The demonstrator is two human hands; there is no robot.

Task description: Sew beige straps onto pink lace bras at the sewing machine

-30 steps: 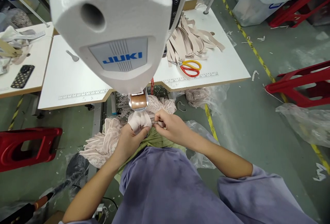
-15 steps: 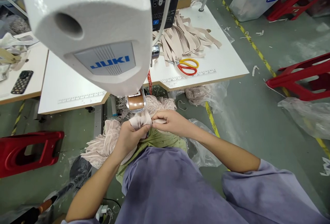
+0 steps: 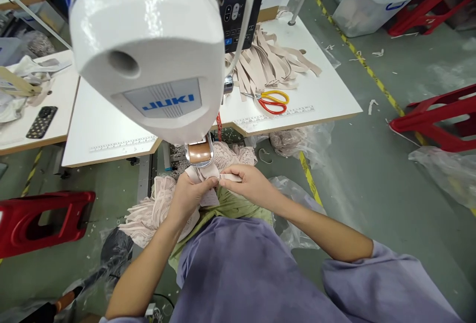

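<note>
In front of the sewing machine head (image 3: pixel 148 60), my left hand (image 3: pixel 189 195) is closed on a pale pink fabric piece (image 3: pixel 209 170), thumb on top. My right hand (image 3: pixel 251 184) pinches a narrow pale elastic strap (image 3: pixel 231 177) whose end meets the fabric at my left thumb. The fingertips of both hands nearly touch. Just above them is the machine's brown-and-metal front part (image 3: pixel 200 153). Below my left hand a pale flap (image 3: pixel 209 198) hangs down. Pink lace garments (image 3: pixel 148 209) are bunched beside my left wrist, and more lace (image 3: pixel 232 157) lies behind my hands.
On the white table (image 3: pixel 327 100) lie scissors (image 3: pixel 273 101) with red and yellow handles and a heap of beige straps (image 3: pixel 267 60). A phone (image 3: pixel 42 122) rests on the left table. Red stools (image 3: pixel 44 224) and plastic bags stand on the floor around.
The whole view has shifted slightly, showing more of the machine's top. Both hands keep their hold on the fabric and strap. A pale flap now shows below my left hand.
</note>
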